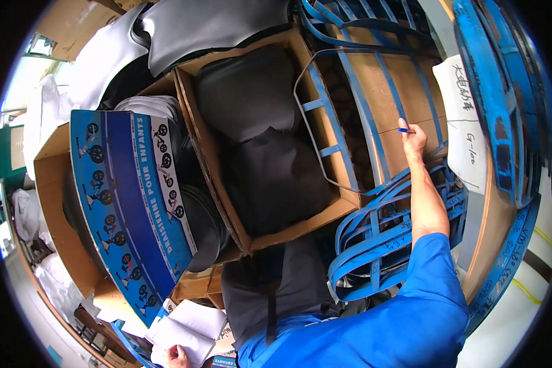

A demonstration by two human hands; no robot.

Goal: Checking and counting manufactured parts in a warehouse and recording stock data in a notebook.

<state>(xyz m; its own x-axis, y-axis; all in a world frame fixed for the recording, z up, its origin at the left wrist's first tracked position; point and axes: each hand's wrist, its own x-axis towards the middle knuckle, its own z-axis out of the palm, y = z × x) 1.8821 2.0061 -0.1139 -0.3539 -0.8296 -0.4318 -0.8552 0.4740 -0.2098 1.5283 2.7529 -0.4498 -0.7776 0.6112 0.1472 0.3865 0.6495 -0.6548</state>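
My right hand (414, 142) is stretched out to the upper right, fingers curled around a blue pen (405, 130). It is over a blue slatted metal frame (374, 116) that lies against brown board. At the lower left, my left hand (177, 357) grips the bottom of an open notebook (187, 325) with pale pages. Part of that hand is cut off by the lower edge of the view. Below my right forearm lies a stack of blue curved metal frames (374, 245).
A cardboard box (276, 238) before me holds black sheet pieces (270, 178). Left of it, a blue printed carton panel (126, 184) leans over another box with dark rounded sheets. More blue frames (503, 116) stand at the right, beside a white marked sheet (463, 122). Black sheets (214, 30) lie behind.
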